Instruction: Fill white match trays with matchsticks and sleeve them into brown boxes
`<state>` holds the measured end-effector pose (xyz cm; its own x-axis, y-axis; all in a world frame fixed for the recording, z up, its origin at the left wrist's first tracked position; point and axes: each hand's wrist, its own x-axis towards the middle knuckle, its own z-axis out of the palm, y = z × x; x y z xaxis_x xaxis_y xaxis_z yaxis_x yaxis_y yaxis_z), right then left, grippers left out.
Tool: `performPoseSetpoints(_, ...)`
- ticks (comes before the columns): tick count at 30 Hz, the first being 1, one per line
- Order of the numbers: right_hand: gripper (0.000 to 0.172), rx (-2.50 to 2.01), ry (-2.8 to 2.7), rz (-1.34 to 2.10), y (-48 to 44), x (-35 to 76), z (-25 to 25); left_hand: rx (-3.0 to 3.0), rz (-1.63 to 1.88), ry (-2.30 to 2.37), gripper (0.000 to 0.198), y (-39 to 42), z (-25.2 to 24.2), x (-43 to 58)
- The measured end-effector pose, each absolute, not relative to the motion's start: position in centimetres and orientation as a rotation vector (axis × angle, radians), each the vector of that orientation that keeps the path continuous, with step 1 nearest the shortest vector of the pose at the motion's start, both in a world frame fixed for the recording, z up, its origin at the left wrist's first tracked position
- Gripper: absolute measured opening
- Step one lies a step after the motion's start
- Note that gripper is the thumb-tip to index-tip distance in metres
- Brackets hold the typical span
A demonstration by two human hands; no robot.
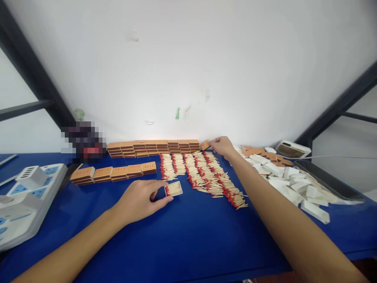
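A small white tray filled with red-tipped matches lies on the blue table, its left end between the thumb and forefinger of my left hand. My right hand reaches to the back near the wall, its fingertips closed on an orange matchbox sleeve that is tilted beside the right end of the stacked matchboxes. Between my hands, rows of loose matches spread over the table. A shorter row of stacked orange matchboxes sits behind and left of my left hand.
White empty trays and orange sleeves are heaped at the right, partly behind my right forearm. Beyond them are a black tray and a white device with a cable. A power strip with plugs stands at the left.
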<state>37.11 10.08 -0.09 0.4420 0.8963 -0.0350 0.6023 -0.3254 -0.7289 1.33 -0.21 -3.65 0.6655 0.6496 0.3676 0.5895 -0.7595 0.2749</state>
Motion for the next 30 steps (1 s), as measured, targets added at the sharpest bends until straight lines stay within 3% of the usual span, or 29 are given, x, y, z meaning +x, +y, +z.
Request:
performPoseSetpoints(3, 0.031, -1.950, -1.204, 0.393, 8.2, 37.1, 1.1, 2.746, 0.737, 1.049, 0.037, -0.1, -3.6, 1.2)
performPoseSetpoints(6, 0.032, -1.785, -1.203, 0.292, 5.3, 35.7, 1.7, 2.727, 0.910, 1.052, 0.038, 0.1, -3.7, 1.1)
performPoseSetpoints(16, 0.053, -1.275, -1.310, 0.984, -3.1, 26.5, -2.1, 2.805, 1.135, 1.074, 0.036, 0.5, -4.1, 1.3)
performPoseSetpoints(30, 0.046, -1.234, -1.239, 1.071, -3.0, 27.0, -3.2, 2.811, 1.178, 1.036, 0.039, 0.4, -4.3, 1.2)
